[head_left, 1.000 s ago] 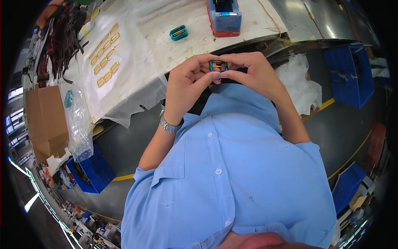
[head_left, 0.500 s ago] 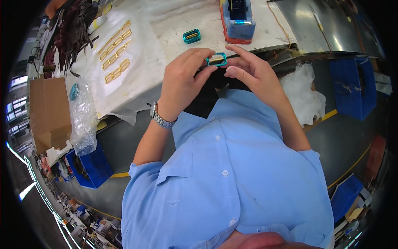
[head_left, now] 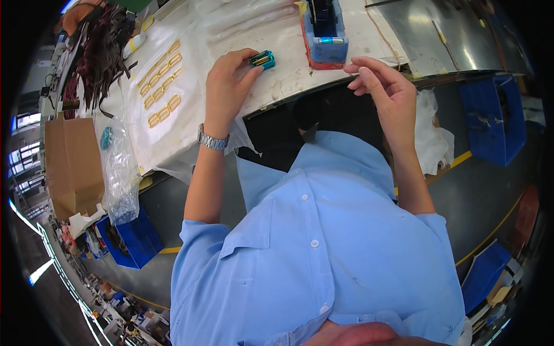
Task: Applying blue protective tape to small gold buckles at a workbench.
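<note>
In the upper middle of the frame, the left hand reaches over the white worktop, thumb and fingertips closed on the left end of a teal rectangular buckle with a gold-coloured bar. The buckle is at the worktop surface; whether another piece lies under or against it cannot be told. A metal watch circles the left wrist.

The right hand, right of the upper centre, is held in the air near the worktop's front edge, its fingers loosely bent and nothing visible in its grasp. Just up and left of its fingertips stands a blue tape dispenser with a reddish base.

In the upper left, gold-coloured buckles lie in slanting rows on a white sheet, left of the left hand and apart from it. Beyond them, dark strips are heaped near the frame's upper left corner. At the left side are a brown cardboard box and a clear plastic bag. A blue crate stands at the right.
</note>
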